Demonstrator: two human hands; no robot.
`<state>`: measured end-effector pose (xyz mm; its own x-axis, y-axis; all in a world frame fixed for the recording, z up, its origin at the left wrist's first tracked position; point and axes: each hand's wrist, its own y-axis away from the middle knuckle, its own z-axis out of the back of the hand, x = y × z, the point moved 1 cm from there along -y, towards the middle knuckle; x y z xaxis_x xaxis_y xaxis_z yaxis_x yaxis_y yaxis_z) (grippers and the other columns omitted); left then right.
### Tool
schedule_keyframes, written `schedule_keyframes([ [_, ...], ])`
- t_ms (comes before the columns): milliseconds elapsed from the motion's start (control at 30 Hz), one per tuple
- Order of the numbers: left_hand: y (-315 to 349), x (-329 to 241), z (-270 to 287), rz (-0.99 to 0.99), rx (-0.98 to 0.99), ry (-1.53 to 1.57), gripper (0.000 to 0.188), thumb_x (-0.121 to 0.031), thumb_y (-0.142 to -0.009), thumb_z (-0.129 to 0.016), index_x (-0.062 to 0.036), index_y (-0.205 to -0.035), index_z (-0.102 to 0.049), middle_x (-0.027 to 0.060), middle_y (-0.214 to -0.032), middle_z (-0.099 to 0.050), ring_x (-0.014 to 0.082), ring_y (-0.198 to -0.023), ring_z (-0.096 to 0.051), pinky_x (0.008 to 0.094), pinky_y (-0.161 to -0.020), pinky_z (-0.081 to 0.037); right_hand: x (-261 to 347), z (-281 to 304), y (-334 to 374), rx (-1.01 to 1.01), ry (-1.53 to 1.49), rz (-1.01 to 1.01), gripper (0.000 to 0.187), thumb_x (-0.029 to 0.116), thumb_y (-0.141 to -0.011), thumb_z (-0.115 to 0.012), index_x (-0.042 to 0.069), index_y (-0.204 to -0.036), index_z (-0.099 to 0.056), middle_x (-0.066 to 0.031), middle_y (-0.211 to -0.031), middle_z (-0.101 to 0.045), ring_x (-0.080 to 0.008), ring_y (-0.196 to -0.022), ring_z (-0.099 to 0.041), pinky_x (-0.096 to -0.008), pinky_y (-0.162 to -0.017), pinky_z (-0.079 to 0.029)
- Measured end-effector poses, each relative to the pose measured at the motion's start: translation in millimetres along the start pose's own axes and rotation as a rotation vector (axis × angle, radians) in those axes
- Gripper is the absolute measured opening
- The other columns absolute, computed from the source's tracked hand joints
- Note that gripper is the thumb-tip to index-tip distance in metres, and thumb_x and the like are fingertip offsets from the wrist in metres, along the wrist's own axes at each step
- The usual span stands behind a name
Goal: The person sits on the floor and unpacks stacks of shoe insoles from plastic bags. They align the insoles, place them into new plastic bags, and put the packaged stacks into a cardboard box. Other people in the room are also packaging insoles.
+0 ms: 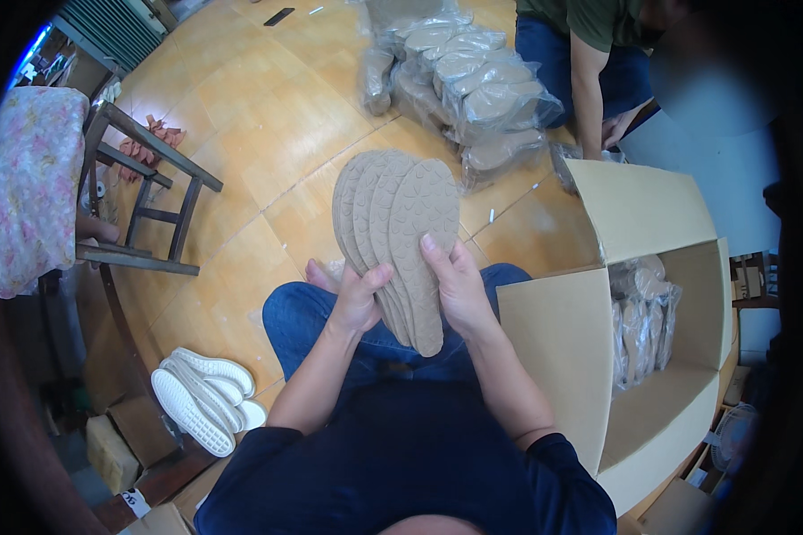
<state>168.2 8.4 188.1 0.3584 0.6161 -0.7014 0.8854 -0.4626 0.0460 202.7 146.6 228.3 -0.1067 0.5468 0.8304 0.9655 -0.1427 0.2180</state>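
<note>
A fanned stack of several brown-grey shoe insoles (424,214) is held up over my lap, wide ends away from me and narrow ends toward me. Small raised marks cover the top faces. My left hand (360,299) grips the stack's left edge, thumb on top and fingers underneath. On the other side, my right hand (455,276) is closed on the edge with its thumb pressed on the top insole. The fingers beneath the stack are hidden.
An open cardboard box (558,348) at right holds bagged insoles (642,330). More plastic-wrapped insoles (491,89) lie ahead, beside a kneeling person (589,71). White shoe soles (201,401) lie at lower left. A wooden stool (165,214) stands at left.
</note>
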Motion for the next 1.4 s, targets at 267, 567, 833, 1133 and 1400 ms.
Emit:
schedule_keyframes([
  [267, 1, -12, 8, 0.063, 0.02, 0.128, 0.066, -0.022, -0.084, -0.066, 0.0011, -0.138, -0.037, 0.016, -0.129, -0.053, 0.0291, -0.117, -0.055, 0.0432, -0.102, -0.044, 31, 42, -9, -0.191, -0.246, 0.034, 0.039, 0.037, -0.098, -0.052, 0.004, -0.119, -0.055, -0.0064, -0.106, -0.063, -0.0152, -0.092, -0.06, -0.03, -0.08, -0.049],
  [567, -5, -7, -11, -0.008, -0.036, -0.162, 0.07, -0.024, -0.081, -0.065, 0.0026, -0.139, -0.035, 0.0162, -0.13, -0.053, 0.0285, -0.118, -0.055, 0.0413, -0.101, -0.045, -4, 17, 4, 0.011, -0.121, -0.016, 0.048, 0.032, -0.098, -0.052, 0.003, -0.135, -0.041, -0.0089, -0.129, -0.055, -0.0171, -0.116, -0.054, -0.0344, -0.1, -0.042],
  [833, -3, -15, -7, 0.093, 0.021, 0.155, 0.065, -0.026, -0.084, -0.062, 0.0016, -0.138, -0.037, 0.0163, -0.128, -0.054, 0.0279, -0.113, -0.058, 0.0399, -0.093, -0.051, 5, 49, -4, 0.307, -0.67, -0.03, 0.052, 0.044, -0.1, -0.041, 0.008, -0.138, -0.041, -0.0108, -0.126, -0.057, -0.0221, -0.112, -0.056, -0.037, -0.099, -0.042],
  [1133, -5, -24, -18, 0.092, 0.007, 0.037, 0.059, -0.03, -0.088, -0.057, 0.0013, -0.135, -0.041, 0.0168, -0.124, -0.056, 0.0279, -0.106, -0.062, 0.0388, -0.091, -0.052, -20, 42, -10, 0.702, -1.065, -0.124, 0.054, 0.046, -0.098, -0.046, 0.012, -0.139, -0.039, -0.0133, -0.132, -0.051, -0.0228, -0.116, -0.052, -0.0374, -0.095, -0.043],
  [1400, -8, -32, -20, 0.055, -0.078, -0.114, 0.054, -0.022, -0.089, -0.057, 0.0014, -0.135, -0.04, 0.017, -0.125, -0.055, 0.0331, -0.113, -0.059, 0.038, -0.089, -0.052, -22, 39, -3, 0.203, -0.674, -0.198, 0.052, 0.05, -0.096, -0.047, 0.017, -0.135, -0.045, -0.0084, -0.122, -0.057, -0.0169, -0.095, -0.062, -0.0401, -0.085, -0.053],
])
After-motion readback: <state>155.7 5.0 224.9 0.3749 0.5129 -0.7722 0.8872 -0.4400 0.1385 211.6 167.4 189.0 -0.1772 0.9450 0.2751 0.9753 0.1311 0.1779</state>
